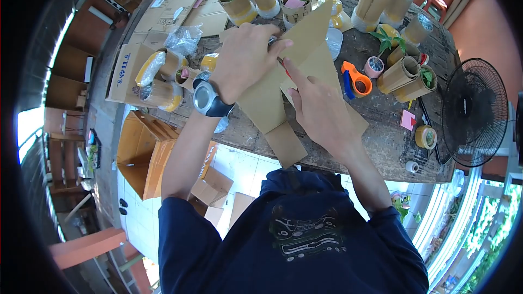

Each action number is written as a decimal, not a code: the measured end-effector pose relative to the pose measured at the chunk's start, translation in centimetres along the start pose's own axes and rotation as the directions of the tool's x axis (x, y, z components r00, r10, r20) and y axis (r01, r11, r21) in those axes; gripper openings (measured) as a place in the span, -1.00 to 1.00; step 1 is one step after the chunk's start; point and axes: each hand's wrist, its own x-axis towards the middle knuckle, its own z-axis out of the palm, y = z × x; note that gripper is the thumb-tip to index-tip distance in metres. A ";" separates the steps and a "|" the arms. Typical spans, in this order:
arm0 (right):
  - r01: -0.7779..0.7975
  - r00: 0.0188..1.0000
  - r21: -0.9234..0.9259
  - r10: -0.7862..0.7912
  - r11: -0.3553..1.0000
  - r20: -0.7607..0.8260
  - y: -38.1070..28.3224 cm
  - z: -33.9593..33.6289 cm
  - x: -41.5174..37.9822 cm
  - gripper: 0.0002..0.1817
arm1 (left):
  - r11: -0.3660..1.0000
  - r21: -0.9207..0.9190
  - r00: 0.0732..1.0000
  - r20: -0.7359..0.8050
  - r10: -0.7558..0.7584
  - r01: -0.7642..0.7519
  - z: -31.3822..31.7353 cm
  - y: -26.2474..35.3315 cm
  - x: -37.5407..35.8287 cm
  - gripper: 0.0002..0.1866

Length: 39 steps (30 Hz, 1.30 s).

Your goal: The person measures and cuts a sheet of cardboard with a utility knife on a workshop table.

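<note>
My left hand (248,60), with a wristwatch (204,99), presses down on a folded cardboard sheet (264,106), fingers curled. A small shiny bit shows by its fingertips; I cannot make out what it is. My right hand (324,111) is closed, index finger stretched along a slim red cutter (281,67) mostly hidden by the fingers. The cutter's tip meets the cardboard near my left thumb. One cardboard flap (311,30) stands up at a slant beyond my hands. A smaller flap (287,144) hangs towards me over the table edge.
Around the wooden table (381,155) stand several cardboard tubes (373,2), some holding plants. An orange tape dispenser (357,80) lies right of my hands, with a tape roll (425,137) and a fan (473,111) farther right. Bubble wrap (184,39) and a cardboard box (131,73) are left.
</note>
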 end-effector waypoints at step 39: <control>-0.116 0.978 -0.171 0.142 0.979 0.151 1.4 -1.1 -3.5 -0.44 | 0.992 -0.126 0.985 0.174 0.015 0.008 -0.8 0.5 1.3 -0.67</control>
